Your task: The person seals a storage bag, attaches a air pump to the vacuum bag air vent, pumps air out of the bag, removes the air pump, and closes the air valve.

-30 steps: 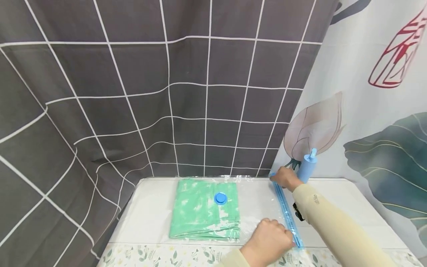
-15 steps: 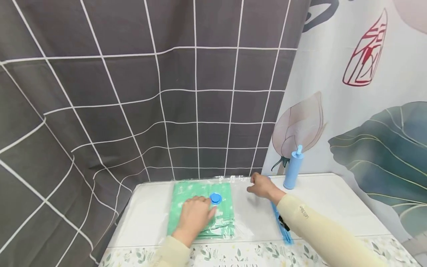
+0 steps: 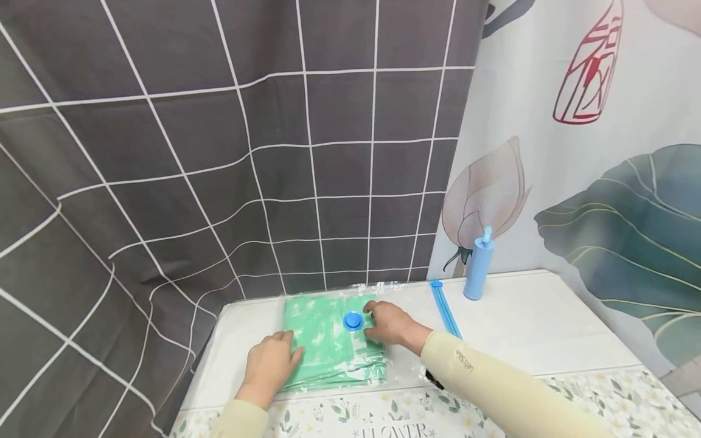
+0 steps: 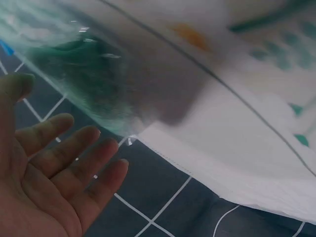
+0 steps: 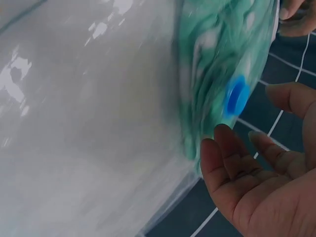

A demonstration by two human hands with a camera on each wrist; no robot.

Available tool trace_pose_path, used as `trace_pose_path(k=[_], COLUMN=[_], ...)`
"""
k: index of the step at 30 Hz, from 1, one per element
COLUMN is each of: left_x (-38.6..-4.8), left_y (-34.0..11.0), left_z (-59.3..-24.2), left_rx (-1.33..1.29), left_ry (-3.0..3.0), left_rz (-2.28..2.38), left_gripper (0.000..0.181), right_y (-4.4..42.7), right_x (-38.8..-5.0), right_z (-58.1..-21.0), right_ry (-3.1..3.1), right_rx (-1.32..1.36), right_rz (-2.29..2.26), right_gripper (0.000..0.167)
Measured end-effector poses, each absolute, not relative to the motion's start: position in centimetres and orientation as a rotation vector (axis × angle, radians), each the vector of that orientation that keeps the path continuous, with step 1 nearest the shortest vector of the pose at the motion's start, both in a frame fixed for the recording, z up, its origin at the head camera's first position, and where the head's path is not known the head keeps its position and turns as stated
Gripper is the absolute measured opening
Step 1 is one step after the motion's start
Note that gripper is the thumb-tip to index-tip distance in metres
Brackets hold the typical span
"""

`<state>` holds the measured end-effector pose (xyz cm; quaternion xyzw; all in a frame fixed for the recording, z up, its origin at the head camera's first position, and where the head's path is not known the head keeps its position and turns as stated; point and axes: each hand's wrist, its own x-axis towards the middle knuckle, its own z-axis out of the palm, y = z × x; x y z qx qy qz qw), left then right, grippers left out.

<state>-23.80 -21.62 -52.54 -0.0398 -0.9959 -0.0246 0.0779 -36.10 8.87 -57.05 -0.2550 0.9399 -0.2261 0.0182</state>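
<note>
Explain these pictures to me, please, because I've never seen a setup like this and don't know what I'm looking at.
There's no machine: a person works bare-handed, with a left grip and a right grip. The wide view comes from a camera on the person's head, looking forward and down; the two close views come from cameras on each wrist. On the white table lies a clear bag with folded green cloth inside and a round blue cap on top. To the cloth's right is a blue strip, and beyond that stands a blue tube. The left grip is at the cloth's left edge, the right one beside the cap. Neither seems to hold anything.
</note>
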Motion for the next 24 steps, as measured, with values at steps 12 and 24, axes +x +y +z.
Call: trace_pose_path(k=[12,24], left_x=[-23.8,-25.3], left_y=[-22.4,-23.6], left_z=[-53.3,-52.2], left_rx=[-0.196,-0.209], left_ry=[-3.081,-3.186], left_rz=[-0.167,-0.469], left_gripper=[0.073,0.093], right_y=[5.4,4.1], right_x=[-33.2,-37.0], right_z=[-54.8,-59.0], right_ry=[2.899,2.962], right_rx=[-0.655,-0.699], right_rz=[-0.527,-0.363], right_gripper=[0.070,0.060])
